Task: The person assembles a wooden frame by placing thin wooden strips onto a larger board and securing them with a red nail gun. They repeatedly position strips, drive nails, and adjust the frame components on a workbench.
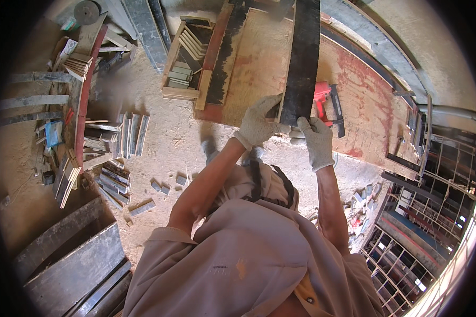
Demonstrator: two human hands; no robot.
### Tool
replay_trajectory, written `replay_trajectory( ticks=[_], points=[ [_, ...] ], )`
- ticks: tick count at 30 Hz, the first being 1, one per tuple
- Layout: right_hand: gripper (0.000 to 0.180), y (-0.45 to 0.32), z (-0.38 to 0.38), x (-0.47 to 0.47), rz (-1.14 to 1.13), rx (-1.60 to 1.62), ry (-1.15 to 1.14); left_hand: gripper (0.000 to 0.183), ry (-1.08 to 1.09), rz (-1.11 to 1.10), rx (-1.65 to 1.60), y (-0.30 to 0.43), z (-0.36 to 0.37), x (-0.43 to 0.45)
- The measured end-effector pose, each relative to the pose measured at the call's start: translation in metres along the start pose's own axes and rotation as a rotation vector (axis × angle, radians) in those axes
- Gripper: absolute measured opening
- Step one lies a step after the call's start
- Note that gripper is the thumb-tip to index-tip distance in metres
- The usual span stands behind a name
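Note:
Both my hands wear pale knitted work gloves. A long black-faced board (301, 63) runs away from me over the worn wooden worktable (258, 67). My left hand (260, 119) grips its near end at the left edge, the thumb side partly hidden by the board. At the near right corner, my right hand (316, 138) holds the same end, thumb on top and fingers below. A red and black nail gun (328, 105) lies on the tabletop just right of the board, apart from my right hand.
A wooden box (170, 59) with small wood pieces adjoins the table's left side. Wood offcuts (135, 134) are stacked on the dusty floor at left, near a red-edged bench (85, 107). Large panels (79, 273) lean at lower left. Metal racks (412, 245) stand at right.

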State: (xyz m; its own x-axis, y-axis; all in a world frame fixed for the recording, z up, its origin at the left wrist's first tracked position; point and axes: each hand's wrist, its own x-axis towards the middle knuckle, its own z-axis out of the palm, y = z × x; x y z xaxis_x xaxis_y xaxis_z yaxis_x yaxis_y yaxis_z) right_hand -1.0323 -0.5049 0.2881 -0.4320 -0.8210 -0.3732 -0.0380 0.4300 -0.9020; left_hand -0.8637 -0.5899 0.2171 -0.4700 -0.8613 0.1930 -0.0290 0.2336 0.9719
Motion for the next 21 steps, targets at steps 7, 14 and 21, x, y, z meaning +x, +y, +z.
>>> replay_trajectory(
  ticks=[7,14,21],
  points=[
    [0.028,-0.019,0.005,-0.007,-0.007,-0.009,0.000,0.098,-0.013,-0.039,0.020,0.022,-0.007,0.004],
    [0.022,0.007,-0.002,0.001,-0.015,0.036,-0.003,0.080,-0.113,0.167,0.285,0.028,-0.011,0.012],
    [0.019,-0.004,-0.001,-0.005,0.096,0.177,-0.012,0.068,-0.113,0.152,0.335,0.029,-0.008,0.010]
  ],
)
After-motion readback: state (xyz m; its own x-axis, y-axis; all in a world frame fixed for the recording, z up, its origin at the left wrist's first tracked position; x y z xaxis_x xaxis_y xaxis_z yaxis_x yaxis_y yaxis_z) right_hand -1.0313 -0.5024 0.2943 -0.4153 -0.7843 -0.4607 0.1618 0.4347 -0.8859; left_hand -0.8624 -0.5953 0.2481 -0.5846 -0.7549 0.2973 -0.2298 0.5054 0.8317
